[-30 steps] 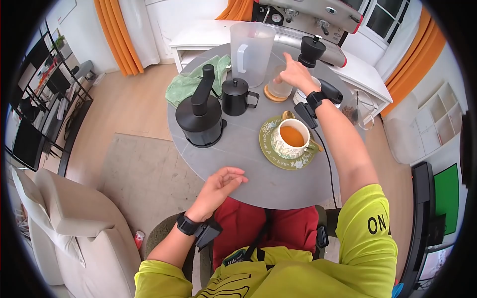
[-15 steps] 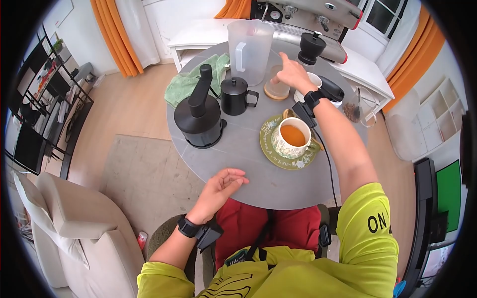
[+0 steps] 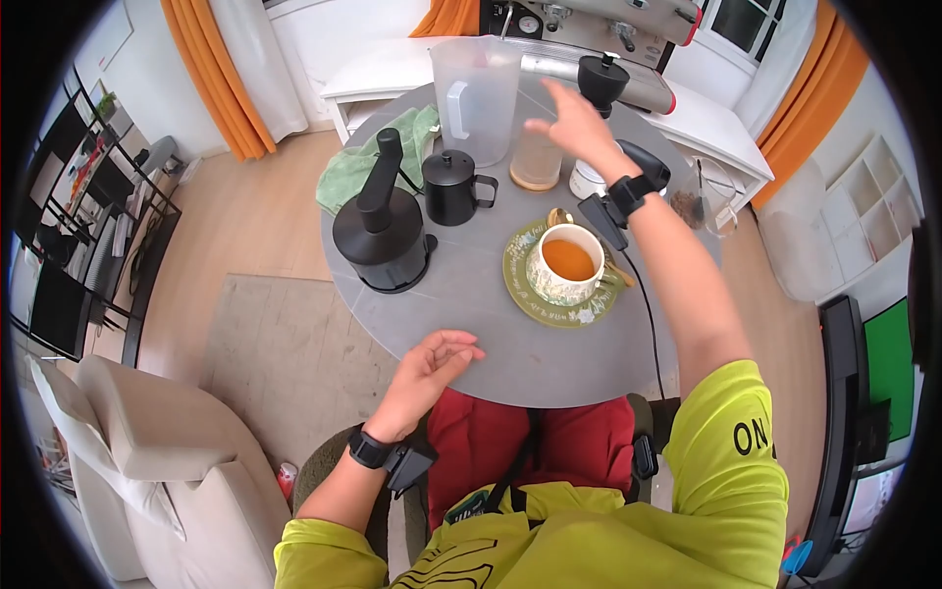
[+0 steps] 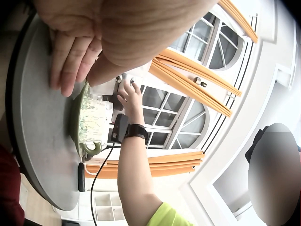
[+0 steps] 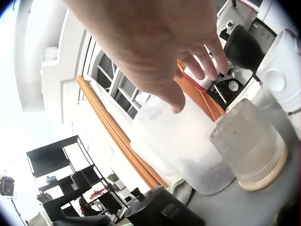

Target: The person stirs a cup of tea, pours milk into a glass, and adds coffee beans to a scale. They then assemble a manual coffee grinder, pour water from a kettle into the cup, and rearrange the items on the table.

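My right hand (image 3: 581,126) is held over the far side of the table, its fingers spread and nothing in them. Just under it, a clear ribbed glass (image 5: 247,141) stands on a round wooden base. Beside that is a tall translucent pitcher (image 3: 481,98) with a handle. Near the table's front edge lies my left hand (image 3: 420,381), fingers loosely bent, holding nothing. Between the hands, a patterned cup (image 3: 566,270) of orange-brown drink sits on a green saucer (image 3: 520,294). In the left wrist view, the left fingers (image 4: 70,59) overlap the saucer's edge.
On the left of the table (image 3: 471,363) stand a black hand-cranked device (image 3: 383,240), a black lidded pot (image 3: 451,191) and a green cloth (image 3: 353,177). A black-topped grinder (image 3: 601,83) stands behind the right hand. An espresso machine (image 3: 628,44) is beyond the table.
My right hand has lifted slightly above the glass, and its fingers have spread wider. The left hand has kept its place. The head view has shifted a little.
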Demonstrator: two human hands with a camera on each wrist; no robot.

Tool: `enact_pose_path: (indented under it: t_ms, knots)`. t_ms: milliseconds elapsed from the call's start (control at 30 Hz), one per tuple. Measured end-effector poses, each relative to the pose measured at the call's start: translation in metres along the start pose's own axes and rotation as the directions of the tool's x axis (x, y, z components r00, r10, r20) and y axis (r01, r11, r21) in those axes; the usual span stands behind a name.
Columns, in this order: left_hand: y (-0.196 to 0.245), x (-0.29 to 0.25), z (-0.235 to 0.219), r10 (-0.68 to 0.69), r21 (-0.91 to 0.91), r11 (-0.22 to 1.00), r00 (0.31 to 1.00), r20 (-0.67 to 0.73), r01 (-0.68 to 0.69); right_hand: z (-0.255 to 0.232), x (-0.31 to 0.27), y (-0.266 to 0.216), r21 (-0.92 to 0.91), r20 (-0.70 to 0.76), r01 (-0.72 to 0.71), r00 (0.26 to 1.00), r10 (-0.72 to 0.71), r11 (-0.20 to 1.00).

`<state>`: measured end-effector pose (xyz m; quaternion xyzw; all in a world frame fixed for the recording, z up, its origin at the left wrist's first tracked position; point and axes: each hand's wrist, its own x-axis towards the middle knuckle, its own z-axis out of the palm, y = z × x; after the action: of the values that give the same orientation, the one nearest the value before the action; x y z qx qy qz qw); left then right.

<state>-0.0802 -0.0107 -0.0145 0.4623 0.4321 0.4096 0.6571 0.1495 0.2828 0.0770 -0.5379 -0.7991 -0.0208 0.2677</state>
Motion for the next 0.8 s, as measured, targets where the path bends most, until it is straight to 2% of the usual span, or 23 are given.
enact_pose_path:
  t_ms: [33,67,133,200,267,333,367,400,467,500,600,800]
  knots:
    - [0.0,0.0,0.0,-0.004,0.001,1.0,1.0,0.001,0.004,-0.008,0.0,0.002,0.062,-0.155,0.025,0.988,-0.015,0.998]
    - [0.001,0.0,0.0,0.0,0.003,1.0,1.0,0.003,0.0,-0.019,-0.001,0.004,0.063,-0.154,0.024,0.988,-0.014,0.998]
    - [0.002,-0.001,0.001,0.002,0.004,1.0,1.0,0.01,-0.002,-0.043,-0.005,0.013,0.235,-0.179,-0.064,0.978,0.107,0.97]
    - [0.002,-0.001,0.001,0.0,0.013,1.0,1.0,0.0,0.0,-0.054,-0.009,0.034,0.246,-0.229,-0.08,0.963,0.138,0.966]
    - [0.004,-0.001,0.002,0.002,0.016,1.0,1.0,0.0,-0.002,-0.057,-0.013,0.061,0.243,-0.179,-0.111,0.971,0.157,0.964]
    - [0.004,-0.001,0.002,0.005,0.02,1.0,1.0,-0.003,-0.005,-0.054,-0.023,0.076,0.177,-0.079,-0.223,0.968,0.24,0.959]
    - [0.004,-0.001,0.002,0.004,0.02,1.0,1.0,-0.002,-0.004,-0.051,-0.029,0.081,0.231,0.026,-0.246,0.969,0.247,0.941]
    - [0.004,-0.002,0.003,0.002,0.02,1.0,1.0,-0.001,-0.002,-0.046,-0.034,0.084,0.231,0.025,-0.245,0.969,0.246,0.942]
    - [0.002,-0.001,0.003,0.003,0.013,1.0,1.0,-0.002,-0.003,-0.037,-0.043,0.084,0.168,0.207,-0.261,0.952,0.225,0.951]
    - [0.002,-0.001,0.003,0.003,0.005,1.0,1.0,-0.003,-0.003,-0.033,-0.044,0.084,0.136,0.248,-0.26,0.943,0.221,0.956]
    - [0.003,-0.001,0.003,0.01,0.041,0.999,1.0,-0.019,-0.009,-0.023,-0.05,0.075,0.112,0.165,-0.23,0.964,0.21,0.967]
    - [0.003,-0.002,0.002,0.009,0.033,0.999,1.0,-0.006,-0.008,-0.019,-0.04,0.066,-0.005,0.185,-0.301,0.937,0.297,0.954]
